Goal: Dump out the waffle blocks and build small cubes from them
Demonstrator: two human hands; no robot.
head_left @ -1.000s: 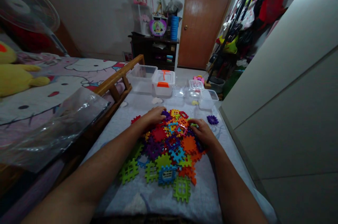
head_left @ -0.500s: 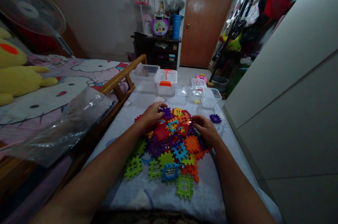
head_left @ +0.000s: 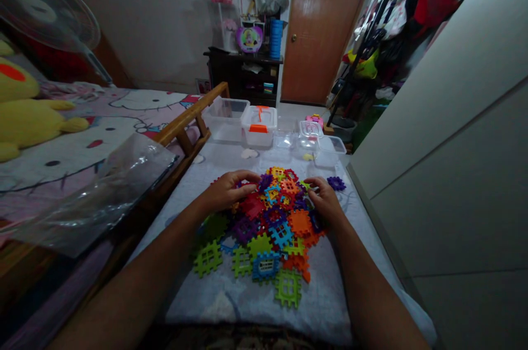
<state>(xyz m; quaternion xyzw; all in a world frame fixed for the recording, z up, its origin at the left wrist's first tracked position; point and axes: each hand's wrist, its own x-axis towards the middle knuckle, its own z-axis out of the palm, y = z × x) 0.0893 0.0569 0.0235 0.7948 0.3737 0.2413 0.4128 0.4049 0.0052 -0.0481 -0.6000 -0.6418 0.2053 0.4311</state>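
Note:
A heap of colourful plastic interlocking building pieces (head_left: 245, 229) lies on the light blue cloth (head_left: 247, 311), some solid, some shaped like windows. My left hand (head_left: 226, 190) is over the heap's left side, thumb and fingers apart, tips beside a purple piece (head_left: 264, 182). At the heap's right edge, my right hand (head_left: 325, 199) has its fingers curled at a small light green piece (head_left: 304, 185), which it seems to pinch. Close to that hand are an orange square piece (head_left: 300, 223) and, apart on the cloth, a purple piece (head_left: 336, 183).
Behind the heap stand a clear bin (head_left: 226, 121), a clear box with orange latches (head_left: 259, 129) and several small clear containers (head_left: 330, 149). A wooden bed rail (head_left: 185, 127) and a plastic bag (head_left: 124, 185) are left; a white cabinet (head_left: 445, 146) is right.
My left hand has drawn back a little to the left and nearer to me, and the purple piece by it has shifted right. A light green piece now shows at my right fingertips.

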